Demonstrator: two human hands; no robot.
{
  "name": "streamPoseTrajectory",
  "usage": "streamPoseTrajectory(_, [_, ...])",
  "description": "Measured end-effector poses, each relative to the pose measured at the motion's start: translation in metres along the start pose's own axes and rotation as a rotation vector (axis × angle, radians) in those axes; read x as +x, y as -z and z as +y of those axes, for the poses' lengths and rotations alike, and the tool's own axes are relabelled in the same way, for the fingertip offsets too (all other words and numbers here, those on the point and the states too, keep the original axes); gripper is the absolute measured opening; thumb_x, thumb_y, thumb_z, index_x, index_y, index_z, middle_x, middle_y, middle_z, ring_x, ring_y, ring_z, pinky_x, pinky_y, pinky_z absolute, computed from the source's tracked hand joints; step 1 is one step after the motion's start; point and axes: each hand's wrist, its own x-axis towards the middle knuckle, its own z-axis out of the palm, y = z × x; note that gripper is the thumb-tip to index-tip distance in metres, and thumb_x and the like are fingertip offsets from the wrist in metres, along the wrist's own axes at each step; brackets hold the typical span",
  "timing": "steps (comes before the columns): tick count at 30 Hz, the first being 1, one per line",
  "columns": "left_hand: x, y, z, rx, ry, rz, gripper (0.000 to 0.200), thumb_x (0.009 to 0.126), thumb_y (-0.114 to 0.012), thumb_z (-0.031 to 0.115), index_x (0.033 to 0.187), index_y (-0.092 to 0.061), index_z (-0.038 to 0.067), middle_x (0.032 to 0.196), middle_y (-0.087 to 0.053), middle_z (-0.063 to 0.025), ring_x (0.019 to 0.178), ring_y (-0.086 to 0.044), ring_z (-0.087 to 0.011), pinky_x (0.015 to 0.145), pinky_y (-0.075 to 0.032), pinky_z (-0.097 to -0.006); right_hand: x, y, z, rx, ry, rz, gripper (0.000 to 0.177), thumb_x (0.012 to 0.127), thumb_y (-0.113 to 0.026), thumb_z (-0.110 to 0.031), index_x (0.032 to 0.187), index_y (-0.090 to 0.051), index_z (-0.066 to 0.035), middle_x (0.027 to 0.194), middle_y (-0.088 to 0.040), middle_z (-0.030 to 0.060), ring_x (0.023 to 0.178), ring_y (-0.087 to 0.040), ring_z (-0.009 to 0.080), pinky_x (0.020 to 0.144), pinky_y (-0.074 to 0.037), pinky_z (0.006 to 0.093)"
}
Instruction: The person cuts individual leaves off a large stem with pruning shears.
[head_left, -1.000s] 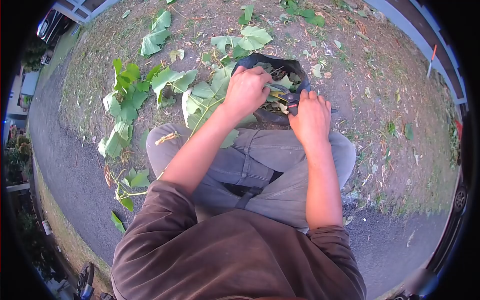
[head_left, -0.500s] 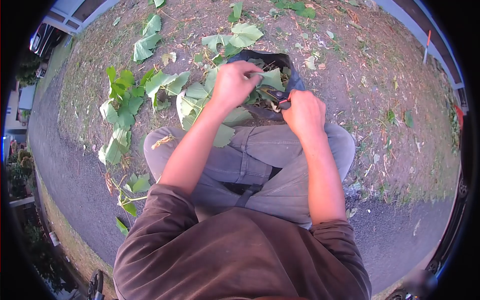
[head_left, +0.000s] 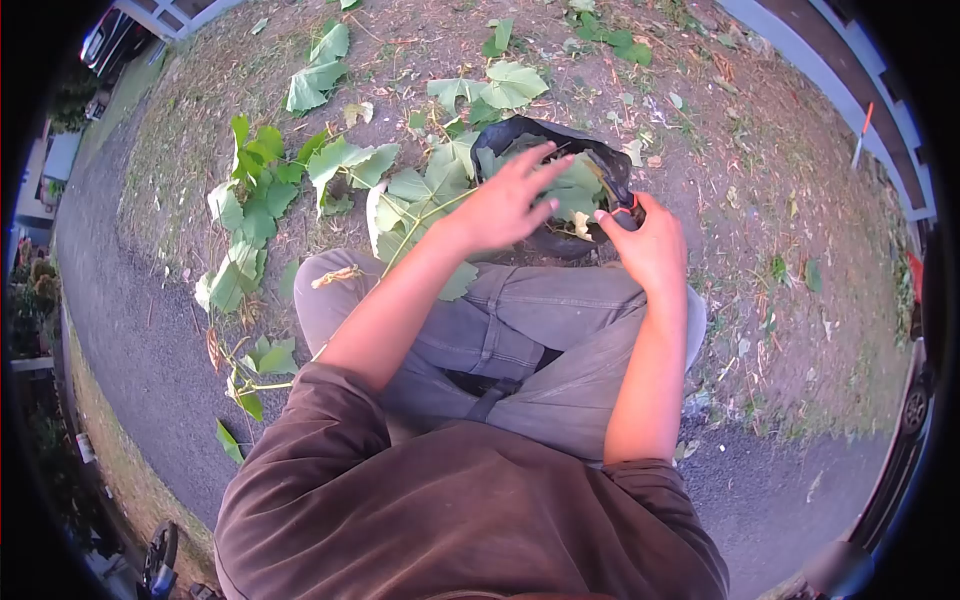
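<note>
Large lobed leaf [head_left: 578, 188] sits in the mouth of the black plastic bag [head_left: 613, 168], roughly mid-opening. Can't tell whether it's loose or joined to a stem.

Left hand [head_left: 508, 205] is nearer to it: leaf lies just right of the palm, under or beside the fingertips. Contact not readable, fingers are blurred. Left grip is spread, nothing visibly pinched; fingers point across the bag mouth from its left side.

Right hand [head_left: 655, 245] is at the bag's right near corner, grip wrapped around the handles of the pruning shears [head_left: 625, 213]. Orange trim shows at the thumb. Blades hard to make out against the bag, so can't call their long axis or whether they're closed.

Small pale dry leaf [head_left: 581, 224] at the bag's near inner edge, between the two hands.

Edges: dark rim stands up on the far and right sides of the bag; near side faces the grey trousers [head_left: 500, 310], crossed legs just below it. Left of the bag is the crowded side: vine stem [head_left: 428, 214] slants up toward the left hand, passing by the forearm, with a leafy strand [head_left: 255, 215] farther out. More leaves lie beyond the far rim. Right of the bag: dirt [head_left: 740, 250] with small litter and grass tufts.
</note>
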Motion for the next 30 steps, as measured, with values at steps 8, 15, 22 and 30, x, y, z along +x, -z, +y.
streamPoseTrajectory(8, [0.044, -0.037, 0.009, 0.337, 0.145, -0.951, 0.068, 0.11, -0.048, 0.044, 0.172, -0.022, 0.04, 0.182, 0.002, -0.0151, 0.166, -0.005, -0.0464, 0.13, -0.026, -0.0627, 0.025, -0.026, 0.026, -0.08, -0.05, 0.013, 0.045, 0.083, -0.083, -0.033, 0.109, -0.068, 0.001, 0.105, -0.076, 0.0258, 0.103, -0.074, 0.0452, 0.091, -0.058, 0.0532])
streamPoseTrajectory(15, [0.08, -0.086, -0.015, 0.482, 0.163, -1.397, 0.075, 0.108, -0.048, 0.043, 0.174, -0.013, 0.036, 0.183, 0.009, -0.0108, 0.166, 0.004, -0.0455, 0.132, -0.018, -0.0636, 0.031, -0.033, 0.03, -0.063, -0.04, -0.025, 0.041, 0.084, -0.082, -0.024, 0.113, -0.065, -0.001, 0.104, -0.076, 0.0269, 0.104, -0.073, 0.0456, 0.092, -0.058, 0.0548])
streamPoseTrajectory(22, [0.075, -0.182, -0.084, 0.687, 0.077, -1.435, 0.08, 0.103, -0.05, 0.035, 0.172, -0.012, 0.05, 0.183, 0.009, -0.0012, 0.167, -0.001, -0.0414, 0.132, -0.022, -0.0611, 0.028, -0.036, 0.028, -0.003, -0.015, -0.056, 0.033, 0.081, -0.078, -0.023, 0.106, -0.069, -0.002, 0.102, -0.076, 0.0248, 0.105, -0.073, 0.0441, 0.09, -0.057, 0.0522])
streamPoseTrajectory(30, [0.062, -0.106, -0.007, 0.554, 0.222, -0.994, 0.07, 0.098, -0.064, 0.036, 0.164, -0.043, 0.031, 0.181, -0.013, -0.009, 0.166, -0.016, -0.0395, 0.126, -0.032, -0.0642, 0.015, -0.029, 0.021, 0.012, 0.049, 0.017, 0.04, 0.08, -0.078, -0.027, 0.108, -0.067, 0.0, 0.099, -0.076, 0.0263, 0.101, -0.073, 0.0466, 0.089, -0.057, 0.0542])
